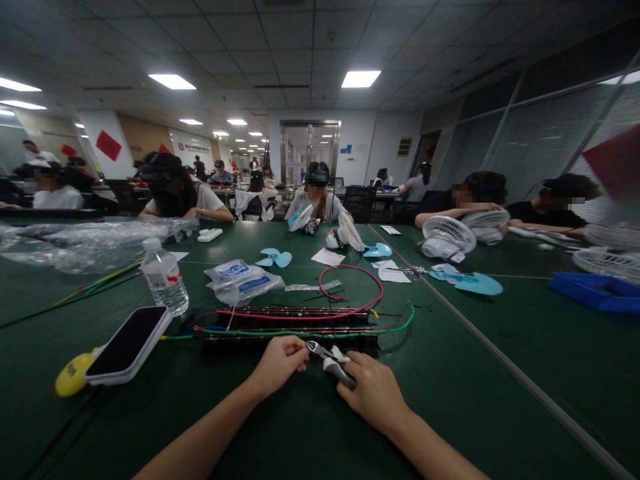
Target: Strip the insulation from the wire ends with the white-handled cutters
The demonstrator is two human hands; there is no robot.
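Observation:
My right hand [374, 393] grips a small pair of pliers [327, 357] with pale handles, its metal jaws pointing left. My left hand [280, 362] is pinched shut right at the jaws; what it pinches is too small to see, perhaps a thin wire. Both hands sit at the near edge of a long dark strip [290, 328] lying across the green table [450, 400]. Red wire [350, 269], green wire [400, 327] and other coloured wires run along and loop off this strip.
A phone [127, 343] lies on a yellow object [70, 379] at the left, with a water bottle [164, 277] and plastic bags [243, 280] behind. Several people sit across the tables with small white fans [447, 237] and blue fan blades [276, 257]. A blue tray [595, 290] is at right.

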